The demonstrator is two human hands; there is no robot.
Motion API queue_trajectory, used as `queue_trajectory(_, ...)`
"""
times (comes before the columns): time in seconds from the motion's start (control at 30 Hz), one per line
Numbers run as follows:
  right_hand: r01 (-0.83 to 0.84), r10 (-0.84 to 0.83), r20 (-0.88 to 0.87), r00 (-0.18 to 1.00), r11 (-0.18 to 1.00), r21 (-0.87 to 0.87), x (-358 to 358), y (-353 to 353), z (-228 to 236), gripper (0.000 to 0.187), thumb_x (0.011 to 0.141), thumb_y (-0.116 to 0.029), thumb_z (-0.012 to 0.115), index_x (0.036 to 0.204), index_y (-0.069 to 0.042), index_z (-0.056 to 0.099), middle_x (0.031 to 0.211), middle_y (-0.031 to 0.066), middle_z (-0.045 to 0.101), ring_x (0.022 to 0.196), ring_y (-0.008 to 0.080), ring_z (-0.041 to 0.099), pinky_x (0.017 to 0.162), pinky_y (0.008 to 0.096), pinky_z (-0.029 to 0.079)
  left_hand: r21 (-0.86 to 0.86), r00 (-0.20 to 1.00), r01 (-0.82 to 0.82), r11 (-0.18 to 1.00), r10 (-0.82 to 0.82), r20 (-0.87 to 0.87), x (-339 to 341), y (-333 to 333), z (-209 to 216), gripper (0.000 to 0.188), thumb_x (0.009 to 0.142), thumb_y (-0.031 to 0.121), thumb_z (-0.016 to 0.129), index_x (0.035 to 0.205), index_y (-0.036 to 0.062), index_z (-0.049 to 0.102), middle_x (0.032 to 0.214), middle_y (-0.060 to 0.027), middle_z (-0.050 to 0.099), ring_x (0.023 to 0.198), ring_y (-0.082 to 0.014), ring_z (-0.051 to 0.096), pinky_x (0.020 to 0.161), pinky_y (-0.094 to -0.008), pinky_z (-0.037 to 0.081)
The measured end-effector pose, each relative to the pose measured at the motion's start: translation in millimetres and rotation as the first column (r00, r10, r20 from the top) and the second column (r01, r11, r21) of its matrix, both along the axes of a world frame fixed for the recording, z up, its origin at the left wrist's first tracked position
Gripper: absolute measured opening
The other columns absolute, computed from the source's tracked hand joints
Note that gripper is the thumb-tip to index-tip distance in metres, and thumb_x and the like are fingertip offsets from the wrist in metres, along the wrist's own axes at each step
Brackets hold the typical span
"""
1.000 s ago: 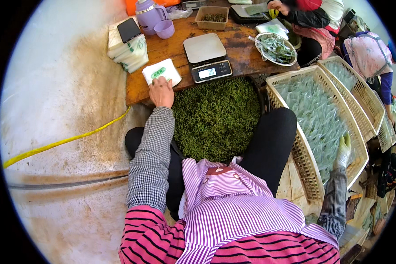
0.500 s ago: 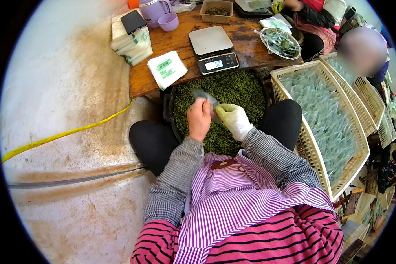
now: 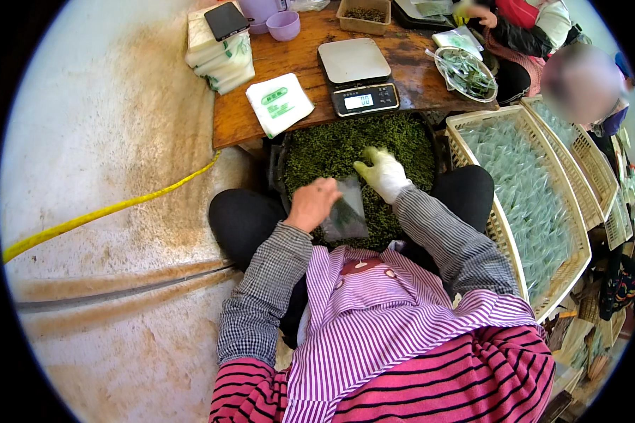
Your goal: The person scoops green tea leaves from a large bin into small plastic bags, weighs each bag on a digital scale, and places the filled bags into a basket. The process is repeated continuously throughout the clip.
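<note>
Over a dark round tub of small green berries, the bare left hand pinches a clear plastic bag near seven o'clock, apparently steadying it. At the bag's two o'clock, the white-gloved right hand hangs half open, any contents unclear.

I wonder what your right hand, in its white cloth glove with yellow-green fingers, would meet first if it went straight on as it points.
Probably the loose heap of tiny green granular pieces below the right hand; depth is unclear, so I cannot tell whether they already touch.
</note>
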State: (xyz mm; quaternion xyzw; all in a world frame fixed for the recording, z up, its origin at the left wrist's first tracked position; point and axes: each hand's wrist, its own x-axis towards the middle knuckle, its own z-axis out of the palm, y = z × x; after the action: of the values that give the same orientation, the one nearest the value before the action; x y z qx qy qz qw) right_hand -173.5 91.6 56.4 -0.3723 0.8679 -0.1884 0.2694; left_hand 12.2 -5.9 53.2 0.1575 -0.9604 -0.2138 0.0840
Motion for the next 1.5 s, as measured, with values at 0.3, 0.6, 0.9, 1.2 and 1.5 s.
queue_trajectory(0.3, 0.021, -0.021, -0.026, 0.999, 1.0, 0.012, 0, -46, -68, 0.063, 0.078, -0.027, 0.071, 0.134, -0.013, 0.045, 0.126, 0.019, 0.054, 0.116, 0.0353, 0.053, 0.096, 0.0424, 0.046, 0.082, 0.898, -0.429, 0.899, 0.435, -0.073, 8, -40, 8, 0.025, 0.087, 0.022, 0.064, 0.089, 0.0036, 0.047, 0.081, -0.0157, 0.06, 0.071, -0.0361, 0.061, 0.064, -0.0455, 0.047)
queue_trajectory(0.6, 0.726, 0.161, 0.912, 0.378, 0.559, -0.4, -16, 8, 12, 0.039, 0.09, -0.002, 0.056, 0.128, -0.007, 0.048, 0.114, 0.0062, 0.06, 0.104, 0.0188, 0.057, 0.093, 0.0337, 0.047, -0.04, 0.915, -0.222, 0.974, 0.194, -0.355, -40, -27, -16, 0.007, 0.087, 0.011, 0.06, 0.081, 0.0081, 0.063, 0.105, -0.007, 0.064, 0.072, -0.0286, 0.064, 0.062, -0.0386, 0.053)
queue_trajectory(0.9, 0.057, 0.207, 0.384, 0.9, 0.817, -0.573, -9, 0, 11, 0.062, 0.085, -0.048, 0.064, 0.133, -0.01, 0.052, 0.146, 0.0134, 0.035, 0.133, 0.0305, 0.035, 0.108, 0.0366, 0.033, -0.133, 0.96, -0.097, 0.986, 0.058, -0.273, -49, -13, -31, 0.014, 0.072, -0.003, 0.061, 0.085, 0.0028, 0.064, 0.093, -0.0204, 0.066, 0.065, -0.0321, 0.064, 0.058, -0.0412, 0.053)
queue_trajectory(1.2, -0.315, 0.314, -0.187, 0.931, 0.949, 0.027, 9, -11, 12, 0.079, 0.074, -0.01, 0.069, 0.145, -0.016, 0.035, 0.129, 0.0164, 0.052, 0.112, 0.0362, 0.055, 0.093, 0.0394, 0.046, -0.026, 0.964, 0.024, 0.999, -0.03, -0.263, -38, -9, -36, 0.009, 0.072, -0.003, 0.061, 0.081, 0.0002, 0.063, 0.116, -0.0182, 0.059, 0.074, -0.0345, 0.065, 0.063, -0.041, 0.054)
queue_trajectory(1.5, 0.143, 0.036, 0.754, 0.655, 0.975, -0.17, -21, -11, 16, 0.048, 0.089, -0.018, 0.063, 0.134, -0.006, 0.049, 0.118, 0.0073, 0.061, 0.106, 0.0179, 0.055, 0.094, 0.0323, 0.042, -0.031, 0.97, 0.023, 0.999, -0.03, -0.241, -35, -10, -27, 0.007, 0.072, -0.003, 0.06, 0.073, 0.0029, 0.056, 0.126, -0.0144, 0.056, 0.073, -0.0328, 0.065, 0.061, -0.0406, 0.054)
